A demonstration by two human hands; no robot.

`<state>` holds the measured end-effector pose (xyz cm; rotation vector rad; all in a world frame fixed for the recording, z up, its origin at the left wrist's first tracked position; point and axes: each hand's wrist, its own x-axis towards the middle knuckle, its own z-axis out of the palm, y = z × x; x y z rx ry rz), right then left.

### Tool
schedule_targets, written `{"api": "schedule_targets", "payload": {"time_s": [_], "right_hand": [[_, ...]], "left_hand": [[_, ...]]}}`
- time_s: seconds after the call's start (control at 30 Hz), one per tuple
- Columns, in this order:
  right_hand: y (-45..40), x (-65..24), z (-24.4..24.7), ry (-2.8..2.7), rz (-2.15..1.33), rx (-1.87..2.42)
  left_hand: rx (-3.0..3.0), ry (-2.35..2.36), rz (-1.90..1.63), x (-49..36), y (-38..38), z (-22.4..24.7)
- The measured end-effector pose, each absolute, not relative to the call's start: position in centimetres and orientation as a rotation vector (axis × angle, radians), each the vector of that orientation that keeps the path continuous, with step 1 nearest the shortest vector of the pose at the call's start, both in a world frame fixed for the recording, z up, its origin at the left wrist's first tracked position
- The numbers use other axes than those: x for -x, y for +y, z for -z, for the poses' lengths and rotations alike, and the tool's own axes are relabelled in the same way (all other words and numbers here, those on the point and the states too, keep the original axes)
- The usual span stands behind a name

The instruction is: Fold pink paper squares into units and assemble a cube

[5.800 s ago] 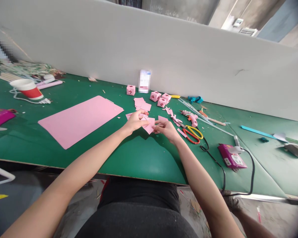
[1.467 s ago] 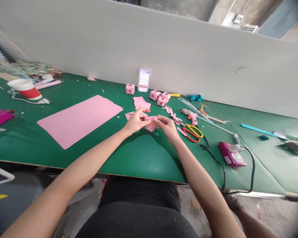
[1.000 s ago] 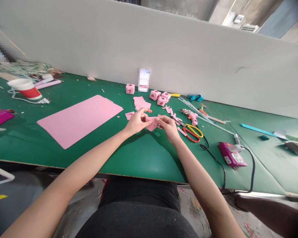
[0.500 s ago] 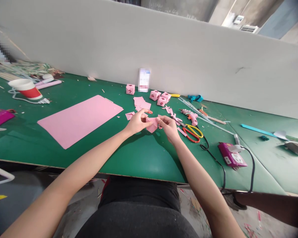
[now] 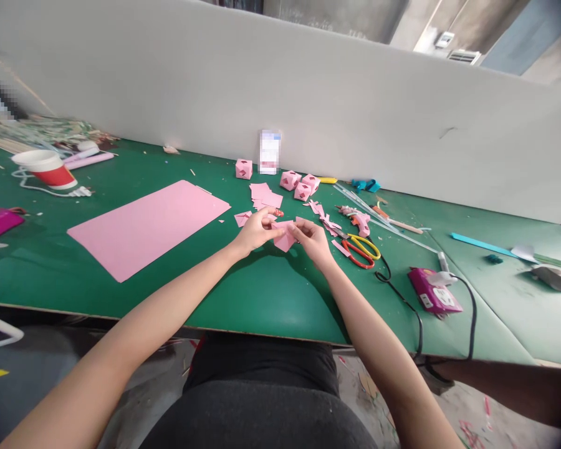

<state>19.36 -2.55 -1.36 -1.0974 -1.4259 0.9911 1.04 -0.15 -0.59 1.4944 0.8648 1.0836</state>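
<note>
Between my two hands is a small folded piece of pink paper [image 5: 284,238], held just above the green table. My left hand [image 5: 256,232] pinches its left side with thumb and fingers. On the right edge, the thumb and forefinger of my right hand [image 5: 312,238] grip the same paper. Behind my hands lie flat pink paper squares [image 5: 264,196] and a creased pink piece [image 5: 243,218]. Pink paper scraps [image 5: 328,223] are just beyond my right hand. Several finished-looking pink paper cubes with dark diamond openings stand farther back, among them one cube [image 5: 244,169].
A large pink sheet [image 5: 149,229] lies to the left, past it a paper cup [image 5: 51,169]. Scissors [image 5: 362,251], a pink glue gun [image 5: 359,221] and a purple power strip [image 5: 434,292] with a black cord are on the right. A phone [image 5: 269,152] leans against the partition.
Both hands keep hold of the folded pink paper in nearly the same place. The right fingers have shifted slightly on its edge, and the whole view has moved a little.
</note>
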Motion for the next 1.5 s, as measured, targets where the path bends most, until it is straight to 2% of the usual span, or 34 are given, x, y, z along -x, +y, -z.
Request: {"api": "schedule_targets", "payload": {"time_s": [0.33,0.67,1.5], "right_hand": [[-1.7,-19.3,3.0,-1.466,-0.988,1.184],[-2.5,-20.0,2.1,-1.53,-1.148,1.112],[-2.6,-19.7,2.1,-1.653,-1.049,1.2]], "left_hand": [[-1.444,0.895,-1.103,-1.7,0.1,3.2],[-1.398,0.829,-1.064,-1.2,-0.1,2.7],[-1.332,0.836,-1.104,-1.0,-0.3,2.6]]}}
